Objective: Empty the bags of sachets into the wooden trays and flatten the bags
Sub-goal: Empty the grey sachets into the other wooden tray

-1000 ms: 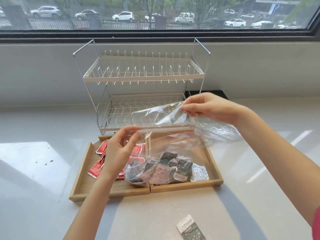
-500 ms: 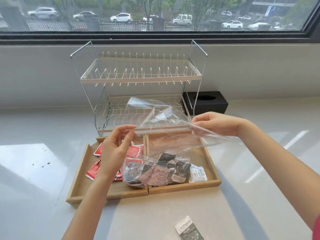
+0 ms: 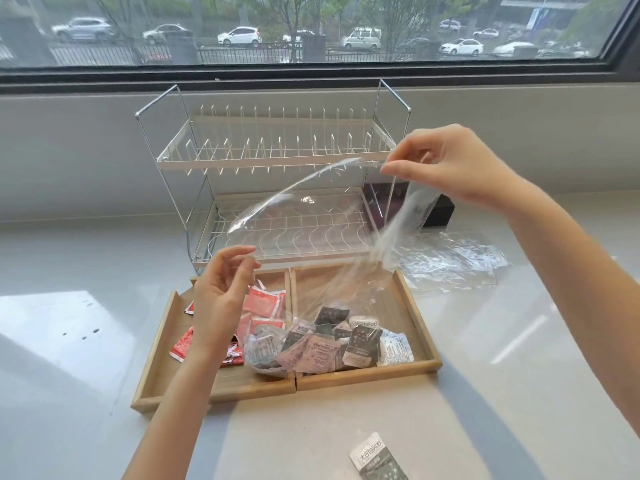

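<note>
Head view, right hand (image 3: 446, 168) raised pinching bag (image 3: 311, 216)

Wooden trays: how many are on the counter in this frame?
2. The left tray, with red sachets, and the right tray, with the dark and white sachets, sit side by side in front of the dish rack.

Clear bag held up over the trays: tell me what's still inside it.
The clear bag, pinched by the right hand, still holds several sachets bunched at its low end over both wooden trays. How many lie underneath is hidden.
</note>
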Demonstrator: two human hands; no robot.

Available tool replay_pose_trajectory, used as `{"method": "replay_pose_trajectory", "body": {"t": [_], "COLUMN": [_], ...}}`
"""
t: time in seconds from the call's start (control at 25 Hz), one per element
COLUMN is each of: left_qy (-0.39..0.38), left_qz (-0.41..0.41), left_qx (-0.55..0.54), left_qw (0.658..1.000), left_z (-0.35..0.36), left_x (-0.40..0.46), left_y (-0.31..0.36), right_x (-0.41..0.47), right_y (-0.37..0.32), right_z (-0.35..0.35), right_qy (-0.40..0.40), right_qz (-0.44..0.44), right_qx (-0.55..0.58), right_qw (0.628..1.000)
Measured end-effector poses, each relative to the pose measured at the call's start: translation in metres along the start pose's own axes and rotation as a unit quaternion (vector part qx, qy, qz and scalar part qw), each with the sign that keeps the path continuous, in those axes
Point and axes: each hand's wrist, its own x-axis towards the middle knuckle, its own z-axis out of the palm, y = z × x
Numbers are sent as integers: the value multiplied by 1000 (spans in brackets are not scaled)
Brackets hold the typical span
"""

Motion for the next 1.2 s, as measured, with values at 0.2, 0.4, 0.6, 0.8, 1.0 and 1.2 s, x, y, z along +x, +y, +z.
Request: {"method": "replay_pose_trajectory", "body": {"t": [0.2,0.4,0.6,0.8,1.0,1.2], "left_qy": [31,22,24,-40,-119,-187], "left_qz": [27,34,27,-24,-161,-182], "left_qx": [-1,18,26,84,174,281], "left_qw": [999,999,999,995,964,924], "left_z": [-2,2,5,-2,-16,-24], "left_x": [3,8,10,7,-29,-52], "left_y": [3,5,3,-13,-55,-78], "right_x": [-7,-32,-82,-115,-117,-120], "right_y": [19,51,77,77,80,80], "right_z": [13,49,120,187,194,194], "right_qy": [171,168,-50,-124,-90,-135], "right_qz": [-9,128,306,337,337,297], "right_qx": [-24,160,155,113,94,48], "right_qw": [985,964,938,927,932,944]}}
